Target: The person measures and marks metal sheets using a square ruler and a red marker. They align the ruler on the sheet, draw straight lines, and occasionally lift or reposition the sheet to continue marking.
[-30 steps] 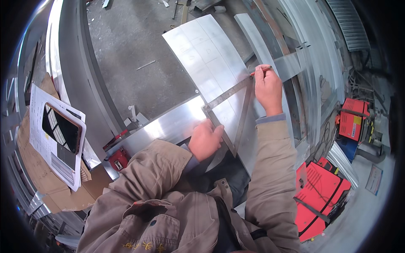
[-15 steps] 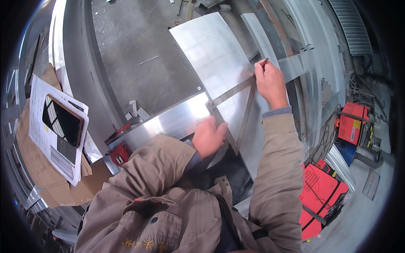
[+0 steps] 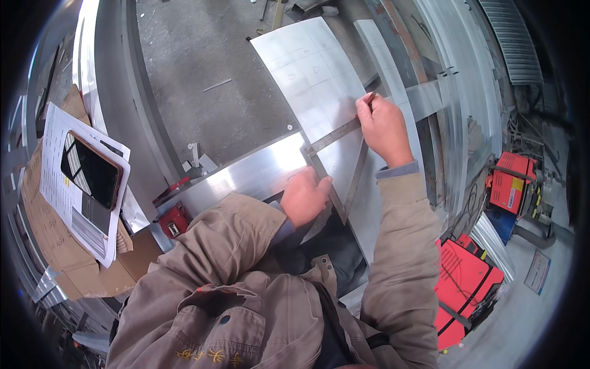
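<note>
A metal triangle square (image 3: 335,136) lies across a silvery sheet metal panel (image 3: 316,64) with faint lines and marks drawn on it. My left hand (image 3: 304,195) is closed on the square's near leg at the panel's left edge, its fingertips partly hidden. In my right hand (image 3: 386,128) a slim dark red marking pencil (image 3: 369,99) is pinched, its tip down at the far end of the square's upper bar. Under and beside my left hand runs a shiny metal strip (image 3: 258,165).
A red tape measure (image 3: 174,220) and a red-handled tool (image 3: 172,189) rest left of my left arm. Further left, a phone (image 3: 91,171) lies on papers (image 3: 55,154) over cardboard (image 3: 37,215). Long metal profiles (image 3: 458,111) and red machines (image 3: 464,289) stand at the right.
My right hand has moved a little left along the square's upper bar with the pencil, toward my left hand. My left hand and the square have stayed in place.
</note>
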{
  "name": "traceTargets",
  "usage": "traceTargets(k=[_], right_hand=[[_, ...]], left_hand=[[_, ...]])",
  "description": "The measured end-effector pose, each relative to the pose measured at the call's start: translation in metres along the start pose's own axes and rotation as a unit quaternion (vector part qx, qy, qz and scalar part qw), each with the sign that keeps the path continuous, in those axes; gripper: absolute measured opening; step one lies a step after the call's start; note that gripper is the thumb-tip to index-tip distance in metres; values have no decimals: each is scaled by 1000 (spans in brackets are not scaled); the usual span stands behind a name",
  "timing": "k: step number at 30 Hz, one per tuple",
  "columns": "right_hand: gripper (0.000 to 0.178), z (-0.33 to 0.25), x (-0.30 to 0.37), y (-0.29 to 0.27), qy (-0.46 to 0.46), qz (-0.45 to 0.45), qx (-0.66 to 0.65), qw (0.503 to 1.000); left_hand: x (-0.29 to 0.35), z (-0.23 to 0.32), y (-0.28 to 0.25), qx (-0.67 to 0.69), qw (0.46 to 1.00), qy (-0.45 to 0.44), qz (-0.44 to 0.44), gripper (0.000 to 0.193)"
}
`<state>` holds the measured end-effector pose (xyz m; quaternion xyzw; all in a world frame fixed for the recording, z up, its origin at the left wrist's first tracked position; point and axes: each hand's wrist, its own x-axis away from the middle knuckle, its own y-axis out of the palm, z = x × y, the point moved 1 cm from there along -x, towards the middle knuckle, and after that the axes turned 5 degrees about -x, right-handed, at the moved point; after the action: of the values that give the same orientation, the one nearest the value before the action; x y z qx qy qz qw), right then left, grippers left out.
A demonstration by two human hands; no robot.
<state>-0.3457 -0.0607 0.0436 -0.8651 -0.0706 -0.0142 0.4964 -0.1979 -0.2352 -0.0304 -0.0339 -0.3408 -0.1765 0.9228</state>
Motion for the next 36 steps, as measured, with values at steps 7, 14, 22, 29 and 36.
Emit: traceTargets(k=[7, 14, 22, 29, 36], right_hand=[[30, -24, 13, 14, -27, -46, -41, 998], [35, -24, 25, -12, 72, 145, -198, 967], [25, 9, 95, -20, 134, 246, -373, 884], [28, 18, 140, 1, 180, 297, -408, 845], [21, 12, 142, 21, 191, 277, -442, 831]], left_hand=[[-1, -2, 0, 1, 1000, 5, -1, 35], [-3, -8, 0, -2, 1000, 17, 0, 35], [6, -3, -1, 14, 998, 0, -68, 34], [25, -11, 25, 1, 995, 0, -102, 32], [34, -24, 45, -6, 994, -14, -112, 32]])
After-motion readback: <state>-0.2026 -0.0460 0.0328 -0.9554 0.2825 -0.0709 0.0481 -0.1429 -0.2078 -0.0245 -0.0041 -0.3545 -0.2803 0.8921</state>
